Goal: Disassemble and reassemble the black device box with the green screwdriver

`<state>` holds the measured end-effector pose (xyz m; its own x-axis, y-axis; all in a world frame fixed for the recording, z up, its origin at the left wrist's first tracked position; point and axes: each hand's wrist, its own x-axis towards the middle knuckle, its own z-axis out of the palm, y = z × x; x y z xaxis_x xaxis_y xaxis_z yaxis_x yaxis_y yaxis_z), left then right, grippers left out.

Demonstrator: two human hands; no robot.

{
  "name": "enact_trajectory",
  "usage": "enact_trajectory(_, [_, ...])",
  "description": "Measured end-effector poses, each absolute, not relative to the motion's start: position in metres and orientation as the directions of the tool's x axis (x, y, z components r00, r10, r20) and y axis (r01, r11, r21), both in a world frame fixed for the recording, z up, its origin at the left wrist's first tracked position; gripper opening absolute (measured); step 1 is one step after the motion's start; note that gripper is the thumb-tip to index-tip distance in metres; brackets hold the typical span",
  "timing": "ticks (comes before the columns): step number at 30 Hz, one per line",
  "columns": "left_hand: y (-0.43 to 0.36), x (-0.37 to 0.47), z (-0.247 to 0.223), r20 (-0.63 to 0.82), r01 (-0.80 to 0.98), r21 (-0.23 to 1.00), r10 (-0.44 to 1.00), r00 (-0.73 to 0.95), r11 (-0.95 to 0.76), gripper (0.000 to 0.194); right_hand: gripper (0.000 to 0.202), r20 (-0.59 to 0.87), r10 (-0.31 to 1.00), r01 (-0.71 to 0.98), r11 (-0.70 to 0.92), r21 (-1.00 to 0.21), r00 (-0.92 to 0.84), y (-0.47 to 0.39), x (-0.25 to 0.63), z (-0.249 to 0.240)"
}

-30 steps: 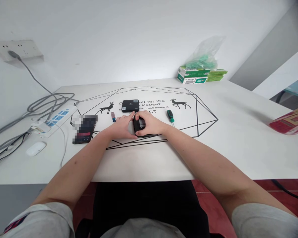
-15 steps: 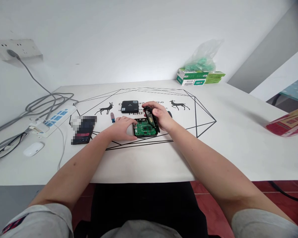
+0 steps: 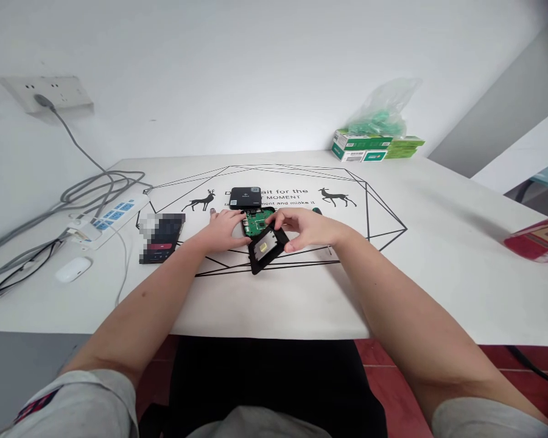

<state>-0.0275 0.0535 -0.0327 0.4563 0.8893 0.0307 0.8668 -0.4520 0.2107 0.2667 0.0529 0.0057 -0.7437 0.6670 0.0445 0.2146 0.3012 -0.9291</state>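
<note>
A green circuit board [image 3: 254, 223] in a black case lies at the middle of the table, partly hidden by the cover in front of it. My left hand [image 3: 224, 231] is at the board's left side, thumb and fingers spread around its edge. In my right hand [image 3: 299, 228], a black cover [image 3: 265, 248] is pinched by its right side, tilted, with a metal plate and a yellowish patch showing. Just behind the board sits a closed black box [image 3: 245, 198]. A screwdriver [image 3: 212, 211] is mostly hidden behind my left hand.
A phone [image 3: 163, 238], a white mouse [image 3: 73, 269] and a power strip [image 3: 119, 216] with cables [image 3: 80, 188] are on the left. Green and white boxes [image 3: 363, 146] under a plastic bag stand at the back right. A red package [image 3: 541, 240] is at the far right.
The black cover has come down and toward the table's front edge in my right hand, its inner side now showing. The board sits further back, against the black box. The view has shifted slightly.
</note>
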Motion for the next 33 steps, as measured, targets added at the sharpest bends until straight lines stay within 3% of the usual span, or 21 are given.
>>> enact_trajectory(3, [0.055, -0.029, -0.033, 0.009, 0.863, 0.246, 0.891, 0.454, -0.442, 0.084, 0.057, -0.162, 0.659, 0.516, 0.387, -0.764, -0.734, 0.039, 0.269, 0.024])
enact_trajectory(5, [0.056, -0.029, -0.033, 0.005, 0.863, 0.251, 0.892, 0.453, -0.439, 0.086, 0.057, -0.213, 0.658, 0.609, 0.460, -0.646, -0.723, 0.030, 0.267, 0.032])
enact_trajectory(9, [0.056, -0.028, -0.032, 0.007, 0.856, 0.262, 0.888, 0.460, -0.446, 0.084, 0.059, -0.290, 0.650, 0.682, 0.496, -0.538, -0.702, 0.020, 0.258, 0.030])
enact_trajectory(17, [0.056, -0.029, -0.033, 0.022, 0.853, 0.255, 0.885, 0.465, -0.455, 0.080, 0.063, -0.391, 0.652, 0.753, 0.481, -0.449, -0.649, 0.019, 0.250, 0.017])
enact_trajectory(27, [0.054, -0.027, -0.030, 0.027, 0.845, 0.267, 0.880, 0.474, -0.463, 0.080, 0.069, -0.360, 0.645, 0.722, 0.473, -0.504, -0.674, 0.029, 0.255, 0.016])
enact_trajectory(33, [0.058, -0.026, -0.032, 0.032, 0.844, 0.269, 0.880, 0.473, -0.464, 0.080, 0.031, -0.039, 0.719, 0.557, 0.503, -0.661, -0.694, 0.054, 0.243, 0.009])
